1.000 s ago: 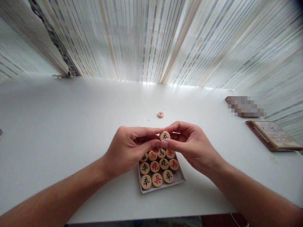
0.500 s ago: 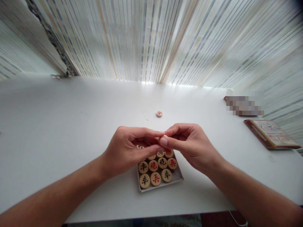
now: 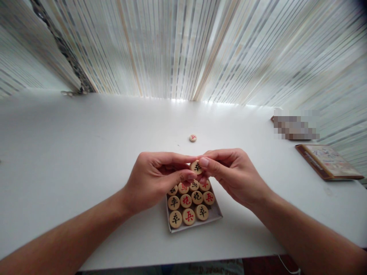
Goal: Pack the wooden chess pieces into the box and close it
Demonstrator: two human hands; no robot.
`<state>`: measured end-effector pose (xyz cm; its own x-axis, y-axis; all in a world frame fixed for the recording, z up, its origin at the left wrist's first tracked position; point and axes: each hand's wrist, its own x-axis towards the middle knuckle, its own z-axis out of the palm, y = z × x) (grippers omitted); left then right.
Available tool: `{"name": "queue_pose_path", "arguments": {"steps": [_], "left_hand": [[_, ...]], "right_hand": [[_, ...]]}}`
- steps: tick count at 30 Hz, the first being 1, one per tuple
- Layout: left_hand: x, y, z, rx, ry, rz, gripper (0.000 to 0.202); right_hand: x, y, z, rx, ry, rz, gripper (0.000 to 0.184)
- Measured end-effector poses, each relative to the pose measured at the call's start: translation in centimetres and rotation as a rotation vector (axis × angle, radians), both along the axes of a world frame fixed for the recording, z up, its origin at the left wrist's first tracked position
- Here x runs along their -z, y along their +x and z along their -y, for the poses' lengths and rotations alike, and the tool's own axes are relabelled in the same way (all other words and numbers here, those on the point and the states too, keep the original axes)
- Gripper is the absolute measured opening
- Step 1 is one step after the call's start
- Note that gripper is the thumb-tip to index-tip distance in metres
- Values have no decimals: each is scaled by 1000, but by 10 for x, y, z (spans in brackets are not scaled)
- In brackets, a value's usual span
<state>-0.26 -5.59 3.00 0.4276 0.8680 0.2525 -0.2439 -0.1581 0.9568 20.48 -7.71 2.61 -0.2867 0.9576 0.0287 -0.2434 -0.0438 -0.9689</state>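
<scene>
Counter (image 3: 71, 152): white and bare on the left side.
Left hand (image 3: 151, 179): grip closed, with thumb and forefinger pinching the held disc from its left.
Box (image 3: 215, 217): shallow white tray on the counter, directly under both hands. It is packed with round wooden xiangqi pieces (image 3: 186, 201) lying face up, red and black characters mixed.
Xiangqi piece (image 3: 196, 167): held between the two hands just above the box's far rows, clear of the counter.
Change: half a second ago it was turned edge-on and hidden by fingertips; now its black-character face tilts toward the camera. It stays in hand, not set down.
Loose piece (image 3: 193, 138): red character, alone on the counter beyond the hands.
Right hand (image 3: 232, 175): grip closed, with the thumb on the disc's right edge.
Box lid (image 3: 329, 162): brown-edged, far right, well apart.
</scene>
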Motion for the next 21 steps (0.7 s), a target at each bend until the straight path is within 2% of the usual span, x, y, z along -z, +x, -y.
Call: {"name": "queue_pose_path", "arguments": {"steps": [4, 12, 21], "left_hand": [[-1, 0, 1, -6, -3, 16, 32], [0, 0, 0, -67, 63, -38, 32], [3, -2, -2, -135, 132, -83, 22]], "right_hand": [[1, -1, -1, -1, 15, -22, 11], [0, -6, 1, 61, 63, -55, 25], [2, -8, 0, 130, 259, 3, 21]]}}
